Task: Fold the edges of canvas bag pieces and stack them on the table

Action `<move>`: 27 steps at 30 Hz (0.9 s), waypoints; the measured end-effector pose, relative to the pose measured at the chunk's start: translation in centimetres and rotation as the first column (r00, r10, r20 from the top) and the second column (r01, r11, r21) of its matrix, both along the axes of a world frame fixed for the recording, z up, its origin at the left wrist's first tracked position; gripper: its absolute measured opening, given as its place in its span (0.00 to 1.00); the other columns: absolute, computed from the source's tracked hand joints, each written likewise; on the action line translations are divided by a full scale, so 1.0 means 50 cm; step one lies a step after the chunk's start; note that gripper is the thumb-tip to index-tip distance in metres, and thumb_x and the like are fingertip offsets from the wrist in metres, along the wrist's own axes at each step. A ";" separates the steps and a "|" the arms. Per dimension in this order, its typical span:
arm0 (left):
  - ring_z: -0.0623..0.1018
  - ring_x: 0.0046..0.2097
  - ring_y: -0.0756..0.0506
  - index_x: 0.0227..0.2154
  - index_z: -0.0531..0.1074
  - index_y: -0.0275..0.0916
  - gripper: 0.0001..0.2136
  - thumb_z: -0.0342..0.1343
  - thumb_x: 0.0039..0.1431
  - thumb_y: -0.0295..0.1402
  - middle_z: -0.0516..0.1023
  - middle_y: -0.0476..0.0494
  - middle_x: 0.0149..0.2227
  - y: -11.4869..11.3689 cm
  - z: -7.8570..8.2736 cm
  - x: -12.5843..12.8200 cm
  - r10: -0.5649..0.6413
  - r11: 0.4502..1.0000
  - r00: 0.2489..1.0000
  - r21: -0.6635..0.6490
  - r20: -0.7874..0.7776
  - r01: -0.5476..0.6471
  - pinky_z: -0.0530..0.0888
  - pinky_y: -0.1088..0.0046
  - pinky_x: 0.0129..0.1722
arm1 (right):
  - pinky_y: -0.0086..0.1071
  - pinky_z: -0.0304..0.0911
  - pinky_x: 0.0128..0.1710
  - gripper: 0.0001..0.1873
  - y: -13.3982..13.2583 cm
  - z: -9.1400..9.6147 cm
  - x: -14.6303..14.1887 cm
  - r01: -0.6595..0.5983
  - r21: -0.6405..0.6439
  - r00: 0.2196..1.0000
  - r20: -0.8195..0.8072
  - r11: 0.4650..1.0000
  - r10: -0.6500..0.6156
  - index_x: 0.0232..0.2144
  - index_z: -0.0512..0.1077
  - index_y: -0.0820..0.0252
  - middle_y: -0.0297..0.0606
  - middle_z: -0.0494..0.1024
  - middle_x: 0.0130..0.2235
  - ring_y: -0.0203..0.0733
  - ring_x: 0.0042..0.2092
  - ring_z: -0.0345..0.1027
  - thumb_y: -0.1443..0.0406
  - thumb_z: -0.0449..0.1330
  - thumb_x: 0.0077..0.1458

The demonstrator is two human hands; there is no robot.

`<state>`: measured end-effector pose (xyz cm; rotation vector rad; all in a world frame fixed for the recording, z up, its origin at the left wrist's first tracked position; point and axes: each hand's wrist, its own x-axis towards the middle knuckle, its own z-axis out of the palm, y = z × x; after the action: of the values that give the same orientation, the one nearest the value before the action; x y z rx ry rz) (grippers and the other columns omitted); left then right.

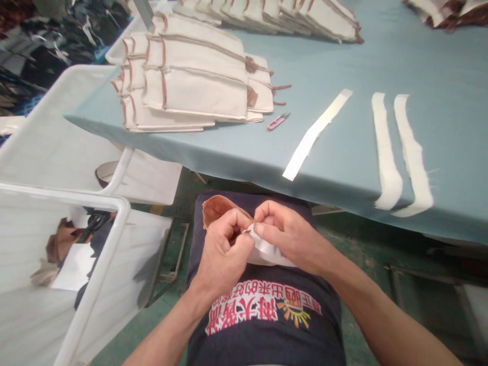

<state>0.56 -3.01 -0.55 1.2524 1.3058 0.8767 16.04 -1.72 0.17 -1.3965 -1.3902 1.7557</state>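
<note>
Both hands meet over my lap, below the edge of the blue-green table (381, 71). My left hand (224, 244) is closed, its fingers pinching the edge of a small white fabric piece (267, 253). My right hand (287, 234) pinches the same white piece from the other side. A brown leather-like piece (215, 207) lies just behind my left hand on a dark apron with red and white characters (263, 305).
Stacks of cream fabric pieces with brown trim (190, 81) lie on the table's left, more at the back (290, 15). Pink thread snips (277, 121) and three white strips (316, 133) (386, 152) (414, 157) lie nearer. White plastic bins (57, 137) stand left.
</note>
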 end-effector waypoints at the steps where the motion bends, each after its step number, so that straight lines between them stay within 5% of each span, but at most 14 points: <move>1: 0.64 0.25 0.52 0.22 0.65 0.39 0.03 0.50 0.49 0.29 0.66 0.53 0.23 0.001 0.000 -0.001 -0.007 1.000 1.000 -0.026 0.019 0.008 0.62 0.76 0.24 | 0.26 0.51 0.21 0.05 -0.003 -0.008 -0.004 0.018 -0.040 0.998 -0.066 0.999 -0.020 0.32 0.63 0.56 0.25 0.64 0.23 0.32 0.22 0.56 0.62 0.55 0.57; 7: 0.63 0.25 0.52 0.22 0.64 0.39 0.05 0.49 0.51 0.30 0.65 0.54 0.22 0.001 0.015 0.000 -0.020 0.998 0.994 0.049 -0.107 0.025 0.61 0.77 0.24 | 0.29 0.54 0.25 0.05 -0.027 -0.031 -0.039 0.214 0.293 0.970 0.048 0.932 -0.238 0.37 0.65 0.56 0.26 0.69 0.24 0.35 0.25 0.61 0.65 0.52 0.58; 13: 0.68 0.27 0.51 0.25 0.70 0.37 0.05 0.50 0.50 0.29 0.72 0.51 0.25 0.009 0.049 -0.014 -0.072 0.997 0.997 0.020 -0.033 0.073 0.65 0.76 0.26 | 0.29 0.55 0.24 0.11 -0.005 -0.022 -0.007 0.195 0.258 0.960 0.145 0.946 -0.238 0.40 0.71 0.57 0.28 0.71 0.24 0.36 0.24 0.62 0.59 0.52 0.64; 16: 0.69 0.28 0.50 0.27 0.72 0.37 0.05 0.52 0.50 0.31 0.73 0.49 0.26 0.027 0.066 -0.029 -0.093 0.994 0.995 -0.046 0.045 0.095 0.66 0.76 0.27 | 0.29 0.59 0.30 0.16 -0.013 -0.008 0.021 0.109 0.300 0.971 0.172 0.948 -0.166 0.35 0.73 0.58 0.34 0.76 0.31 0.37 0.31 0.66 0.56 0.50 0.68; 22: 0.71 0.29 0.50 0.29 0.74 0.35 0.07 0.56 0.48 0.33 0.76 0.48 0.28 0.051 0.082 -0.052 -0.151 0.973 0.983 -0.160 0.102 0.166 0.66 0.78 0.27 | 0.27 0.45 0.20 0.13 -0.074 0.028 0.070 -0.055 0.062 0.980 0.194 0.997 0.042 0.40 0.70 0.57 0.23 0.61 0.19 0.33 0.21 0.51 0.54 0.55 0.67; 25: 0.70 0.28 0.52 0.29 0.74 0.35 0.07 0.57 0.48 0.32 0.76 0.49 0.27 0.055 0.090 -0.059 -0.192 0.962 0.976 -0.177 0.108 0.209 0.65 0.79 0.27 | 0.28 0.49 0.21 0.13 -0.090 0.049 0.103 -0.247 -0.012 0.922 0.305 0.969 0.238 0.39 0.72 0.55 0.28 0.70 0.22 0.35 0.22 0.59 0.55 0.54 0.66; 27: 0.70 0.29 0.52 0.29 0.75 0.35 0.06 0.57 0.49 0.31 0.76 0.49 0.28 0.057 0.100 -0.061 -0.236 0.958 0.967 -0.144 0.095 0.248 0.64 0.79 0.27 | 0.30 0.54 0.23 0.14 -0.089 0.064 0.120 -0.302 0.051 0.856 0.454 0.952 0.248 0.39 0.74 0.55 0.32 0.76 0.24 0.39 0.25 0.67 0.54 0.54 0.66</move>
<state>-2.47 -0.17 4.44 1.2134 1.1095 0.6311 22.06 -6.16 3.35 -1.6660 -1.9930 1.5355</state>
